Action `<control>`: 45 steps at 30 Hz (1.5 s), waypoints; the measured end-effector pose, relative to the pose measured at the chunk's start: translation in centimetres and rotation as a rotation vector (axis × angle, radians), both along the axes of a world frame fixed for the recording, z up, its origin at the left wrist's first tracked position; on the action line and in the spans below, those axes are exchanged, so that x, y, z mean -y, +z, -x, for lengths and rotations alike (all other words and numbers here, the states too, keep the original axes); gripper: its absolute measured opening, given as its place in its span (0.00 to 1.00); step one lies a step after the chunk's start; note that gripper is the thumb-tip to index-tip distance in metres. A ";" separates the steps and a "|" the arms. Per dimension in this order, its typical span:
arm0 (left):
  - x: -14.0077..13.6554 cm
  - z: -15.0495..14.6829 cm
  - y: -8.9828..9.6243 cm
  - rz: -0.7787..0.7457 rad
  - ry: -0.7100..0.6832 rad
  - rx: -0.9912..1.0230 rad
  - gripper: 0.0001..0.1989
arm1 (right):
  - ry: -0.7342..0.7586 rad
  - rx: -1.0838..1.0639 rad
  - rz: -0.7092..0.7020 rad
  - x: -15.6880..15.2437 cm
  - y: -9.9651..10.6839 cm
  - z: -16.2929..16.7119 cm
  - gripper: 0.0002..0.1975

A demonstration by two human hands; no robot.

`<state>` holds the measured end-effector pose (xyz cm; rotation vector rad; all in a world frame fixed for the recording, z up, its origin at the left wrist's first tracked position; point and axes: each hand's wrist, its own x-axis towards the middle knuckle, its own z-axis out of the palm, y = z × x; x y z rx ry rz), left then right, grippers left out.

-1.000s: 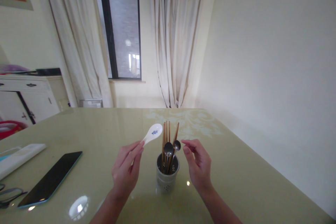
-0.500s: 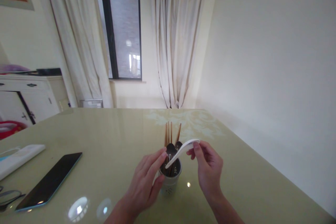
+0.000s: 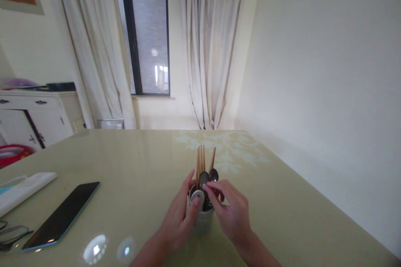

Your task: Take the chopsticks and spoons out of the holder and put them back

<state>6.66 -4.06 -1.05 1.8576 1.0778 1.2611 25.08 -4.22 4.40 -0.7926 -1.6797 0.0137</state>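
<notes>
A light, perforated utensil holder [image 3: 203, 217] stands on the table in front of me. Wooden chopsticks [image 3: 201, 158] and dark metal spoons [image 3: 214, 174] stick up out of it. The white spoon [image 3: 197, 194] is now in the holder at the near left, one rounded end showing at the rim. My left hand [image 3: 178, 215] is curved round the holder's left side, its thumb against the white spoon. Over the right rim, my right hand [image 3: 233, 208] has thumb and forefinger pinched at the front metal spoon [image 3: 204, 178]. Its other fingers partly cover the holder.
On the left of the glossy table [image 3: 140, 167] lie a dark phone-like slab [image 3: 62, 217], a white power-strip-like bar [image 3: 28, 192] and eyeglasses [image 3: 14, 233]. A wall [image 3: 328, 91] runs along the right edge. Behind are curtains [image 3: 213, 50] and a white cabinet [image 3: 46, 121].
The white spoon has gone from my right hand down into the holder. My right hand has moved left to the metal spoon, and my left hand has closed in round the holder.
</notes>
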 end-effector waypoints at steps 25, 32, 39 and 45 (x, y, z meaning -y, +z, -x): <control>-2.6 1.0 -2.9 0.104 -0.022 -0.115 0.35 | 0.381 -0.149 0.637 -3.7 -3.4 -0.8 0.35; -3.6 1.6 -4.6 0.076 0.115 -0.155 0.27 | -0.301 -0.253 0.445 -8.2 -3.3 -8.2 0.22; -3.5 1.7 -4.2 0.070 0.125 -0.161 0.26 | -0.577 -0.359 0.418 -10.1 -4.3 -13.5 0.30; -3.5 1.6 -4.3 0.079 0.115 -0.165 0.26 | -0.694 -0.380 0.379 -9.7 -4.0 -13.1 0.50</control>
